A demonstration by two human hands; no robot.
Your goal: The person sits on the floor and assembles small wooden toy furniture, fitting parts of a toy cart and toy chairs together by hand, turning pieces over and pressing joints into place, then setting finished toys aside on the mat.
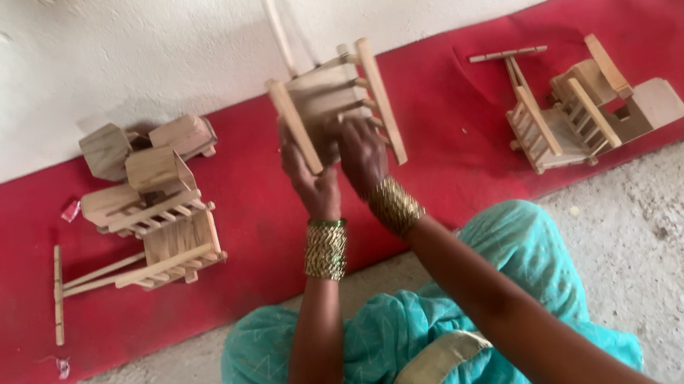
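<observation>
Head view looks down on a red cloth [441, 155] running across the frame between a white wall [170, 40] and a grey floor [677, 265]. Both forearms rise from a teal-draped lap [393, 340] at the bottom centre, angled upward and converging near the middle of the frame, each wrist wrapped in a stack of gold bangles. Above them, at upper centre, a small wooden slatted frame [340, 102] is held up in the air, tilted. The left hand [312, 178] grips its lower left rail with fingers curled around it; the right hand [362, 154] is closed on the lower middle part, touching the left. At left on the cloth lies a pile of wooden toy pieces [150, 205]. At upper right sits another wooden assembly [586, 108].
</observation>
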